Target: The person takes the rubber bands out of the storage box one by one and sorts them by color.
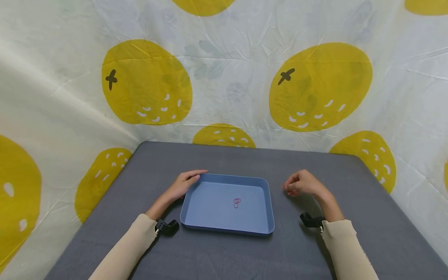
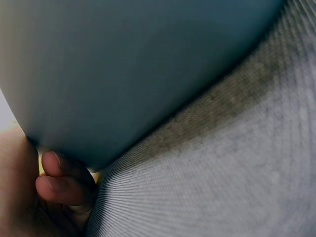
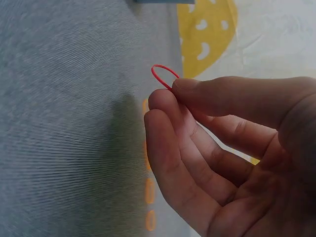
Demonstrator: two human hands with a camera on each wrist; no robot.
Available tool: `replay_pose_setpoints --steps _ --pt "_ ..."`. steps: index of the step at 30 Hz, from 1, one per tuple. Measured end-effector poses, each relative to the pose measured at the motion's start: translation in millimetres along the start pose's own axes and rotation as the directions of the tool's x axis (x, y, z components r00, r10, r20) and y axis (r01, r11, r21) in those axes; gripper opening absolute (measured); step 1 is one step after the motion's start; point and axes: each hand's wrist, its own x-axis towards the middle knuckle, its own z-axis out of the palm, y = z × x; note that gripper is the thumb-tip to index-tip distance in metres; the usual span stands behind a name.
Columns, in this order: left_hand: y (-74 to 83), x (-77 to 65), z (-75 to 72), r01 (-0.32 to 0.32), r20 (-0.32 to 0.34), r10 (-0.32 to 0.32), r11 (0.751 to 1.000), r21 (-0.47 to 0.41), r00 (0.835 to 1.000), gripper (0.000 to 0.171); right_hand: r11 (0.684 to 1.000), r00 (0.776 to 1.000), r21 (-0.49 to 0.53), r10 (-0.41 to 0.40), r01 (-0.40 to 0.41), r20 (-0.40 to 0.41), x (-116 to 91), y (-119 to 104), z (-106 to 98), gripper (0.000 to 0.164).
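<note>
Right hand (image 1: 303, 183): thumb and a fingertip pinch one red loop (image 3: 157, 78), which sticks out past the fingertips. Remaining fingers bent inward, wrist bent so the fingers point left toward the tray. Hand is held to the right of the tray, near the table but apart from the tray; forearm comes in from the lower right.

Left hand (image 1: 182, 186): grips the blue tray (image 1: 227, 221) at its far-left corner, thumb at the rim, index stretched along the far edge, other fingers bent against the outside below. Forearm slants in from the lower left.

In the tray, a few more red loops (image 1: 237, 201) lie bunched just right of the middle, some overlapping.

Each wrist wears a black device, left one (image 1: 168, 227) and right one (image 1: 311, 220), just beyond the beige sleeves (image 1: 129, 243).

Tray sits flat on a gray-covered table (image 1: 224, 256). Markings: backdrop cloth (image 1: 231, 42) printed with big yellow fruits (image 1: 147, 83), white dashes, dark cross-shaped stems on two.
</note>
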Motion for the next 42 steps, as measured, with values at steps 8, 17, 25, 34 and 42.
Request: replay_pose_setpoints --steps 8,17,25,34,42 --pt "-0.4 -2.1 -1.2 -0.004 -0.002 0.004 1.000 0.002 1.000 0.038 1.000 0.999 0.010 0.027 -0.027 0.023 7.1 8.1 3.9 0.014" --pt "2.2 -3.5 -1.5 0.001 -0.004 -0.001 1.000 -0.002 1.000 0.038 0.999 0.999 -0.011 0.045 -0.044 0.005 7.7 9.0 5.9 0.015" --pt "1.9 -3.0 -1.1 -0.010 -0.004 0.010 1.000 0.008 1.000 0.038 0.994 0.993 -0.015 0.110 -0.111 -0.052 4.8 6.7 8.3 0.017" --pt "-0.5 -1.2 -0.8 -0.016 -0.010 0.016 1.000 0.017 1.000 0.039 0.986 0.984 -0.065 0.146 -0.153 -0.102 4.0 7.3 10.5 0.015" --pt "1.5 -1.2 -0.1 -0.006 -0.006 0.006 1.000 0.009 1.000 0.038 0.984 0.982 -0.040 0.168 -0.172 -0.090 2.7 8.2 9.9 0.015"
